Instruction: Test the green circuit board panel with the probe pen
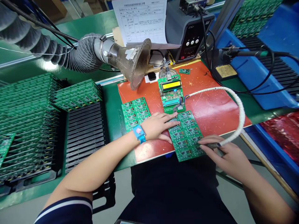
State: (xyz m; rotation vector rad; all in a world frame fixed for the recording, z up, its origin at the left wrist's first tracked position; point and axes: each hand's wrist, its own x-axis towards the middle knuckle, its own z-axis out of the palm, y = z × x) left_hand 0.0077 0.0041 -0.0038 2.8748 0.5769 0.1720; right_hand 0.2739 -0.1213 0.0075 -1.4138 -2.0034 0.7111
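Observation:
A green circuit board panel with rows of small components lies on the red mat, its lower end jutting past the mat's front edge. My left hand rests flat with fingers spread, the fingertips on the panel's upper left part. In my right hand is a dark-handled probe, pinched over the panel's right edge; its tip is hidden by my fingers. A white wrapped cable loops from it to a programmer board with a lit yellow display. Left of my hand lies a second panel.
Black racks with upright circuit boards stand on the left. A fume extraction funnel hangs above the red mat. Behind are a soldering station and a paper sheet. Blue bins line the right side.

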